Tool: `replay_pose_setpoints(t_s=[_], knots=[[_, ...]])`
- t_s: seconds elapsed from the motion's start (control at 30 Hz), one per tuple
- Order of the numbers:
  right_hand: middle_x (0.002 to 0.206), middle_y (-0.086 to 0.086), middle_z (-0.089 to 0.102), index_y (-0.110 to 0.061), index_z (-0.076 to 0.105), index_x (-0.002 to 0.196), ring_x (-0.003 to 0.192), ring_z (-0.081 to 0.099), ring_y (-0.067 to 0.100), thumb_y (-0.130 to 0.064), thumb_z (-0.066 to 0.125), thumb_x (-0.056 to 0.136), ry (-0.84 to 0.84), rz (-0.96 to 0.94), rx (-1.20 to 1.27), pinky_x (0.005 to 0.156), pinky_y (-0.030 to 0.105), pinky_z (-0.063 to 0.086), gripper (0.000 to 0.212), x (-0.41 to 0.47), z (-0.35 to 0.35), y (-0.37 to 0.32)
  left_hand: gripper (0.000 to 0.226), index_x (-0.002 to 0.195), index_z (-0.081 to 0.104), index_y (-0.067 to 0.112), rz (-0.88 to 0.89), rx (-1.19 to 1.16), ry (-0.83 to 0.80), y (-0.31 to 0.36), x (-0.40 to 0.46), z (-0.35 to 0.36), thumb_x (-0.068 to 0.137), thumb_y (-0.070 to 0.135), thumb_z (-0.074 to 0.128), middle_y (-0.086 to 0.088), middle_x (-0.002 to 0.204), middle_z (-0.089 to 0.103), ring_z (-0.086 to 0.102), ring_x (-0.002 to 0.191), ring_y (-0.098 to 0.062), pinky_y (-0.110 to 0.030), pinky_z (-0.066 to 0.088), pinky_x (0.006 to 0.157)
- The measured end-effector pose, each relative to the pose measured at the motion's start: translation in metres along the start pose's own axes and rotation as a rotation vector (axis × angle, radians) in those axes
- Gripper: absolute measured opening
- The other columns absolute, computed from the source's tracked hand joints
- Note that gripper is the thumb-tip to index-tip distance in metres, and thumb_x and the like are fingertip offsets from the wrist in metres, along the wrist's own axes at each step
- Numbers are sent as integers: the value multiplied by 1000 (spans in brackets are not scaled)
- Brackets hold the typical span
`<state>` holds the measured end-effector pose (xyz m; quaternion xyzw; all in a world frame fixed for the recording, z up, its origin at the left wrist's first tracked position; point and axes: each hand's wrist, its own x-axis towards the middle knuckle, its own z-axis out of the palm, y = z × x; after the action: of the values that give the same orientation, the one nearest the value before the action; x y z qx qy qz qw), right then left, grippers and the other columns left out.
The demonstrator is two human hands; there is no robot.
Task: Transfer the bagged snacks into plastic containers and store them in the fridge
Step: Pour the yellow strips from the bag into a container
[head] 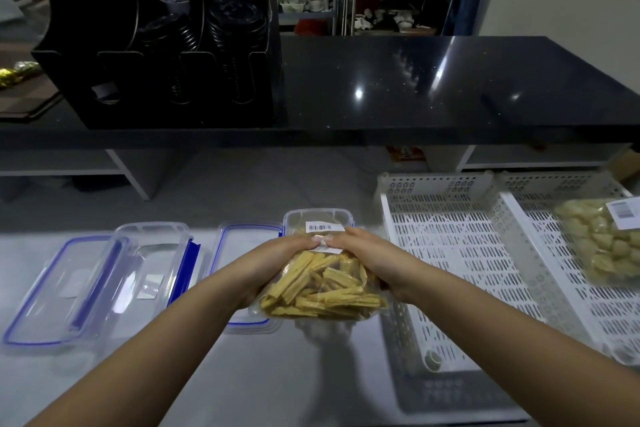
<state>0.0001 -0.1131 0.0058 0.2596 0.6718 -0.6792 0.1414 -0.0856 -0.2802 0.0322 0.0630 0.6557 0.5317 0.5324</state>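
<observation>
Left hand (pixel 277 258): grips the left side of the clear plastic bag of yellow ridged snack sticks (pixel 325 288), fingers curled over its top edge.
Right hand (pixel 367 258): grips the right side of the same bag; its fingertips meet the left hand's at the bag's mouth.
Bag: held just above the grey worktop (pixel 242 374), at the middle of the view.
Label: a white barcode sticker (pixel 325 227) sits at 12 o'clock from the hands; its print is too small to read.
Open container: a clear rectangular plastic container with a blue seal (pixel 317 217) lies under and behind the bag, mostly hidden by it.
Lid: a clear lid with a blue rim (pixel 239 253) lies at 9 o'clock from the bag, touching it.
Second container: a clear empty plastic box (pixel 149 267) with its blue-rimmed lid (pixel 52 291) rests farther out at 9 o'clock.
Baskets: two white perforated plastic trays (pixel 460 253) stand at 3 o'clock.
Second bag: a clear bag of pale chunky snacks (pixel 602 246) with a white printed label, unreadable, lies in the far right tray.
Counter: a glossy black raised counter (pixel 415 87) runs across at 12 o'clock, carrying a black cup-and-lid organiser (pixel 156 45).
</observation>
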Motion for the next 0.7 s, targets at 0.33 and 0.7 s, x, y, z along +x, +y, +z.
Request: replay_pose_setpoints(t_s=[0.33,0.7], knots=[[105,10,75,-23,53,127,96,72,32,-39,66,86,-45,102,27,93,47,55,46,4,10,20,42,133,47,12,-127,-96,-40,-24,10,4,95,26,58,-19,107,72,73,88,-31,-36,60,70],[72,3,70,-13,70,91,63,66,17,-25,55,96,-58,-1,131,67,27,53,19,-18,5,-16,31,109,65,0,-69,-134,11,2,0,7,97,26,54,-18,92,74,72,73,-26,-31,60,67]])
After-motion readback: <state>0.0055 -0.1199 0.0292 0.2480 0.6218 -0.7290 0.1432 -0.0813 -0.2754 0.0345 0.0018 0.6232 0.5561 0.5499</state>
